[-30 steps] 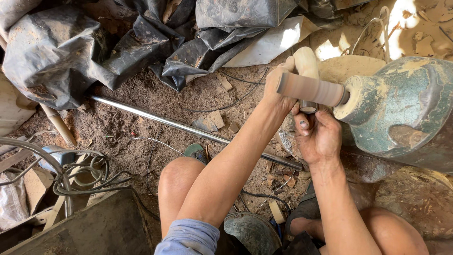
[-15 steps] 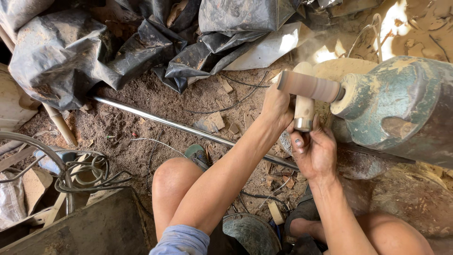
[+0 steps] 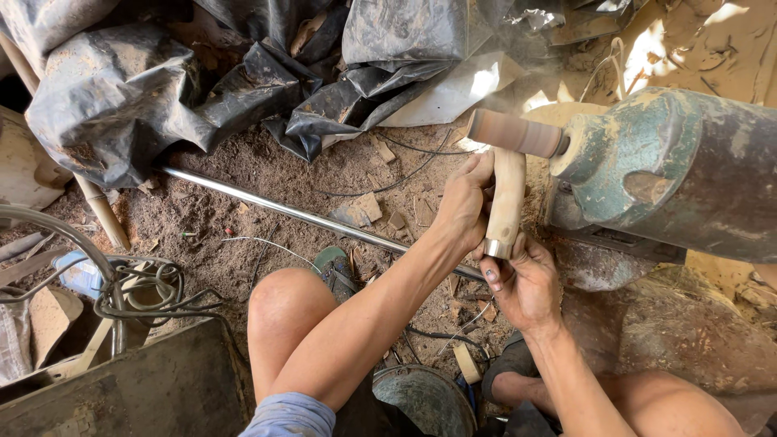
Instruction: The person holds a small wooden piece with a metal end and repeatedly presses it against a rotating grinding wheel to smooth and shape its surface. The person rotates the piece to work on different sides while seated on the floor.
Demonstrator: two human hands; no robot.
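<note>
Wooden handle (image 3: 507, 194) presented upright to sanding drum (image 3: 516, 133).
I see left hand (image 3: 463, 206) fingers clamped mid-shaft for steadiness; right hand (image 3: 522, 279) fingers clamped at the ferrule end, pressing it upward.

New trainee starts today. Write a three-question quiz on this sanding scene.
1. True or false: the wooden handle is held upright under the sanding drum.
2. Which hand grips the handle's lower end with the metal ferrule? A left hand, B right hand.
3. What long thing lies on the ground behind the arms?

Key: 1 true. 2 B; the right hand grips it, the left hand steadies the middle. 3 a metal pipe.
</note>
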